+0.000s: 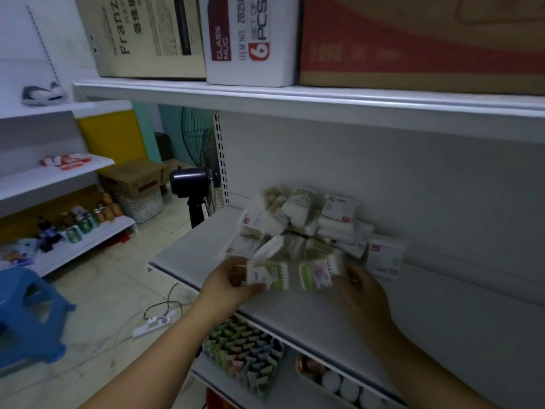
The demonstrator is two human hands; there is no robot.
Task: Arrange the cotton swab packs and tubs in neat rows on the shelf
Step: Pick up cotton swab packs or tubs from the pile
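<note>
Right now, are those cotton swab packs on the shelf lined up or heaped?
Heaped: the cotton swab packs lie jumbled on the shelf, tilted every way.

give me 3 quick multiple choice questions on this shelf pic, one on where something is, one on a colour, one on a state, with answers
1. Where is the heap of cotton swab packs?
A. on the middle shelf, against its back panel
B. on the floor
C. on the top shelf

2. What colour is the plastic stool?
A. red
B. blue
C. white

3. What is the left hand doing?
A. hanging empty
B. pressing flat on the shelf
C. holding a green-labelled pack

Answers: 1 A, the heap lies against the back panel. 2 B, it is plainly blue. 3 C, its fingers curl round the pack; the right hand holds a purple-labelled pack beside it.
</note>
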